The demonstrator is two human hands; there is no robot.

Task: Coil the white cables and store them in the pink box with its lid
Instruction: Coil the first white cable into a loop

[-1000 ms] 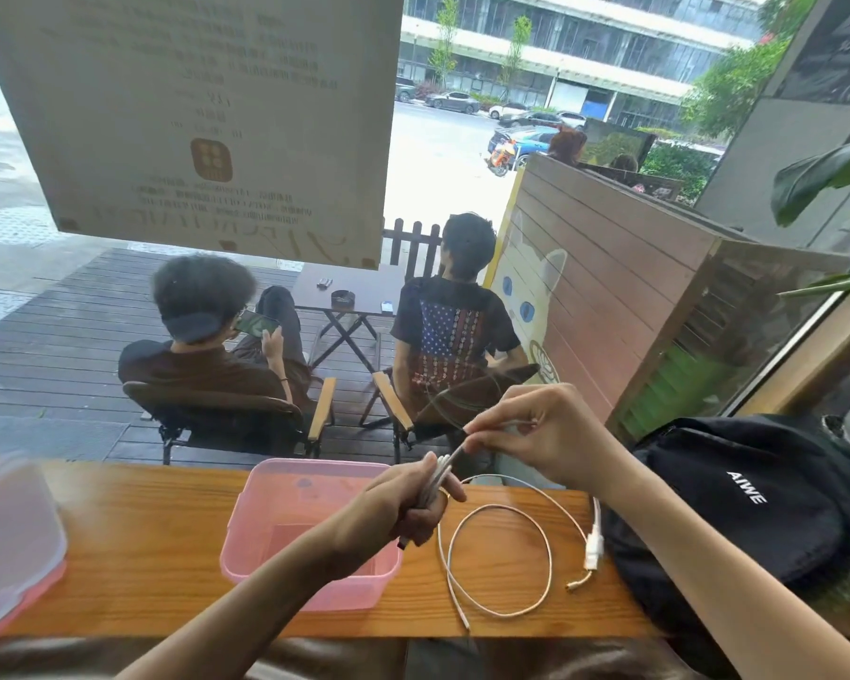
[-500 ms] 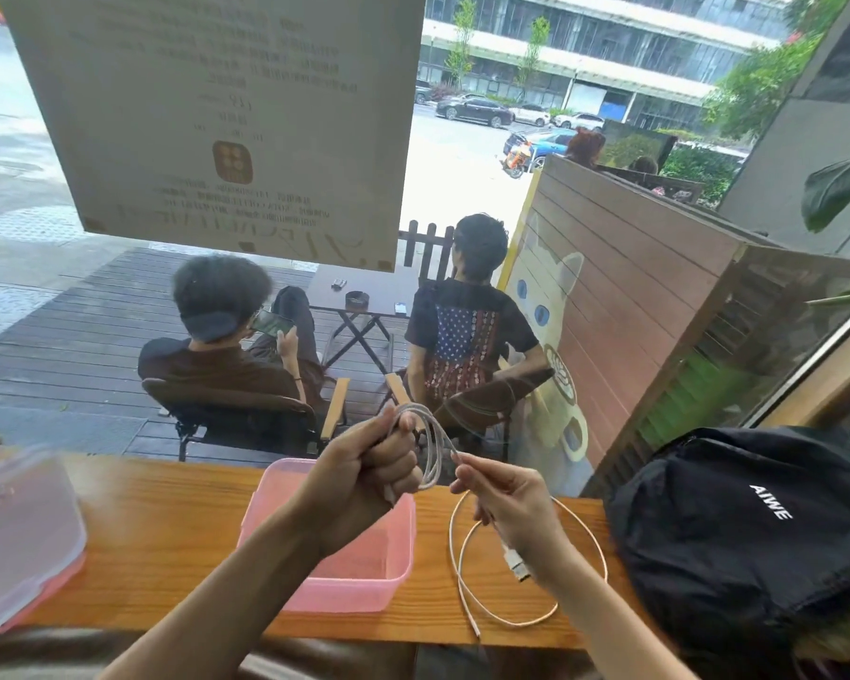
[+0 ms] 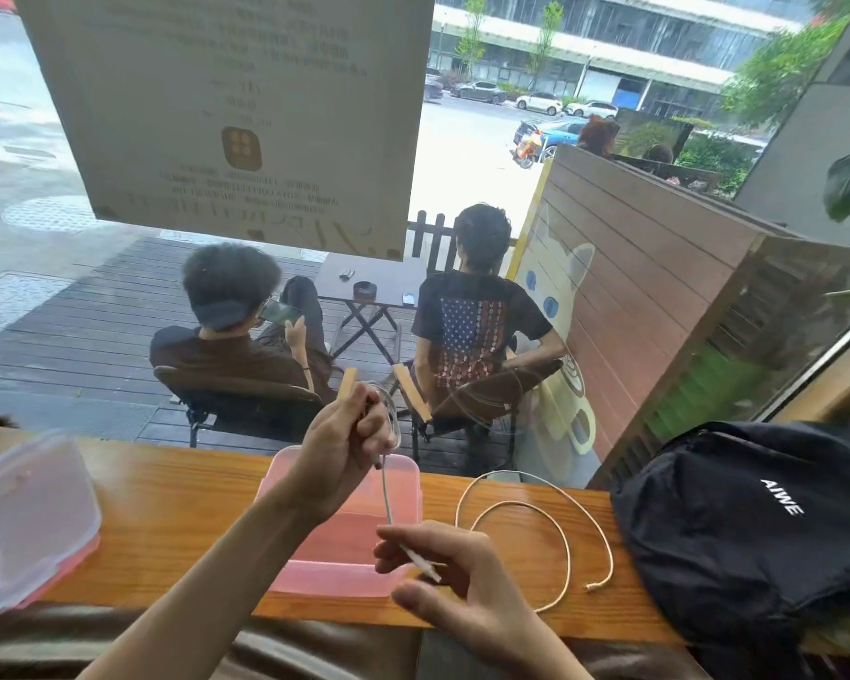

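My left hand (image 3: 345,451) is raised above the open pink box (image 3: 315,579) and is shut on a coiled white cable (image 3: 392,418). One strand hangs straight down from the coil to my right hand (image 3: 455,576), which pinches the cable's plug end at the box's front right corner. A second white cable (image 3: 541,512) lies in a loose loop on the wooden counter to the right of the box. The clear lid (image 3: 25,517) rests at the far left of the counter.
A black backpack (image 3: 756,527) takes up the counter's right end, close to the loose cable. The wooden counter (image 3: 177,507) runs along a window; behind the glass two persons sit on chairs. A paper sign hangs on the glass above.
My right hand has dropped from beside the coil to the box's front right corner, drawing the cable's end down. My left hand still holds the coil above the box.
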